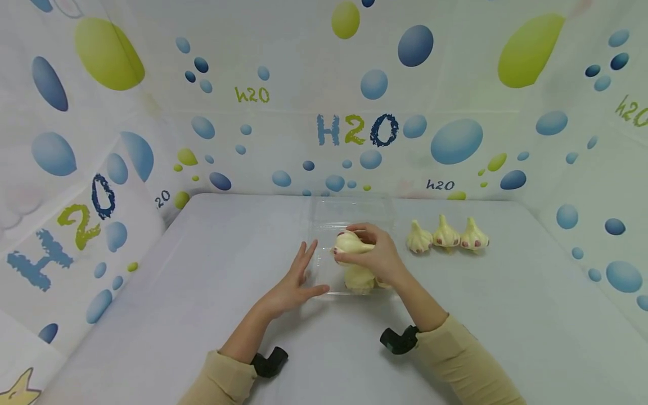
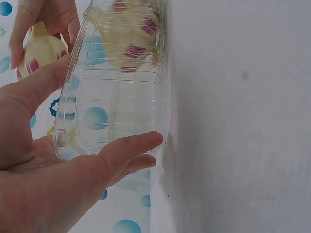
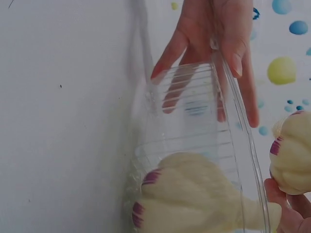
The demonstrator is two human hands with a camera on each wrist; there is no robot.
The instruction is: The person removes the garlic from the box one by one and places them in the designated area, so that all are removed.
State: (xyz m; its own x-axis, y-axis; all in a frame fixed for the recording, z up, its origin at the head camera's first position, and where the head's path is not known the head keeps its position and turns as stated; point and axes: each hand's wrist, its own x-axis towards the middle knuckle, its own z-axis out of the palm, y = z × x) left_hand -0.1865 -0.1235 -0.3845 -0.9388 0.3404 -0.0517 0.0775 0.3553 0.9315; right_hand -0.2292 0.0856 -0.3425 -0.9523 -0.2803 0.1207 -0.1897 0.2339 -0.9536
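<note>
My right hand (image 1: 377,256) grips a cream garlic bulb (image 1: 349,243) with purple patches and holds it above a clear plastic box (image 1: 324,270). More garlic (image 1: 359,280) lies inside the box, toward its near right part, partly hidden beneath that hand. Thumb and fingers spread, my left hand (image 1: 291,289) rests against the box's left side. The left wrist view shows its fingers (image 2: 131,145) touching the clear wall, and the held bulb (image 2: 41,51) beyond the rim. In the right wrist view a bulb (image 3: 189,194) in the box leans its stem over the edge.
Three more garlic bulbs (image 1: 446,232) stand in a row on the white table (image 1: 506,304), right of the box. The box's transparent lid (image 1: 351,209) lies folded back at the far side. A patterned cloth wall (image 1: 283,146) rises behind the table.
</note>
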